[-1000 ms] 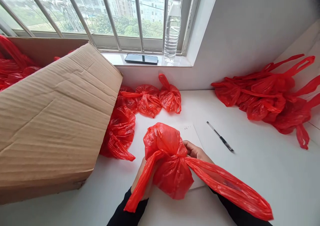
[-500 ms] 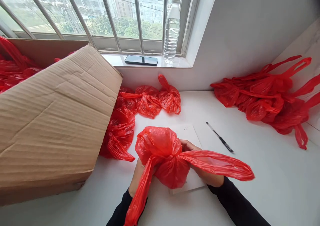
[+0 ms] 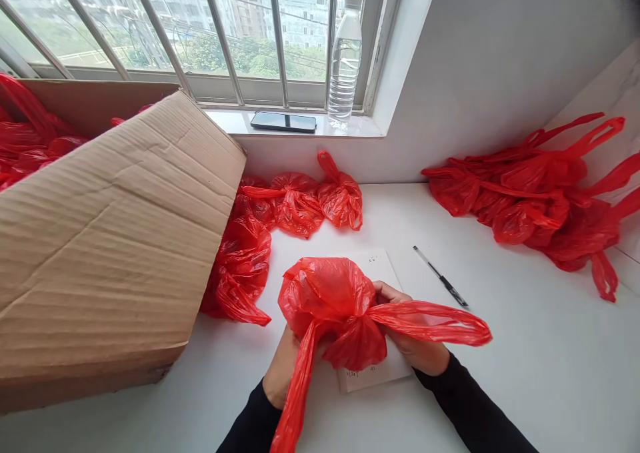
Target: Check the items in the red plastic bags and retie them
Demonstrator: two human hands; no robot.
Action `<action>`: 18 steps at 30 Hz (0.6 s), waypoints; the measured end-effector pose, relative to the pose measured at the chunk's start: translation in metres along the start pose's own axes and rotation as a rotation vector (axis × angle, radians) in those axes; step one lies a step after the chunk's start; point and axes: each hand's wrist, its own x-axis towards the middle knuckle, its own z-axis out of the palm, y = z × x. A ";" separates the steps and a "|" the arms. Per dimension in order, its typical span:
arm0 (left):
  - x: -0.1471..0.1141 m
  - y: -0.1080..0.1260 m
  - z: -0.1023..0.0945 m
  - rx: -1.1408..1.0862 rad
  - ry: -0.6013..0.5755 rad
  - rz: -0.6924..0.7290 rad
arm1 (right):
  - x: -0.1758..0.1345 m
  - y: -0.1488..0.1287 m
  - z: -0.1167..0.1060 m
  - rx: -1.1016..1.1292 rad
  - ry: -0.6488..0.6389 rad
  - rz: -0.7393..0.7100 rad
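Head view: a red plastic bag (image 3: 327, 293) is held just above the worktop (image 3: 525, 346), gathered at its neck between both hands. The left hand (image 3: 281, 366) is closed on the neck from below, with 1 handle loop (image 3: 295, 393) hanging down past the wrist. The right hand (image 3: 413, 339) is clamped on the knot area, and the other handle loop (image 3: 430, 323) stretches out to its right. The bag's bulging body sits directly beyond the hands, over a white notepad (image 3: 375, 373) lying under them.

A pen (image 3: 443, 281) lies beyond the right hand, near it but apart. Further to the right, a heap of red bags (image 3: 535, 193) is piled against the wall. To the left of the left hand a tilted cardboard box (image 3: 110, 239) rests, with more tied bags (image 3: 295, 203) beyond it. A phone (image 3: 283, 121) and a water bottle (image 3: 345, 59) stand on the window sill, well beyond both hands.

The step in hand is judged to be the knotting of the 2 handles. The next move would call for the loops to be crossed and drawn tight, without the thin film being torn.
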 end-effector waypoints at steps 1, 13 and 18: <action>-0.001 0.000 0.001 0.018 0.013 0.015 | 0.000 -0.001 0.000 -0.006 -0.003 0.006; -0.004 0.008 0.018 -0.157 0.202 0.076 | -0.007 -0.012 0.004 -0.302 -0.133 -0.073; -0.003 0.000 0.011 -0.288 0.294 0.045 | -0.009 -0.019 0.007 -0.379 -0.183 -0.103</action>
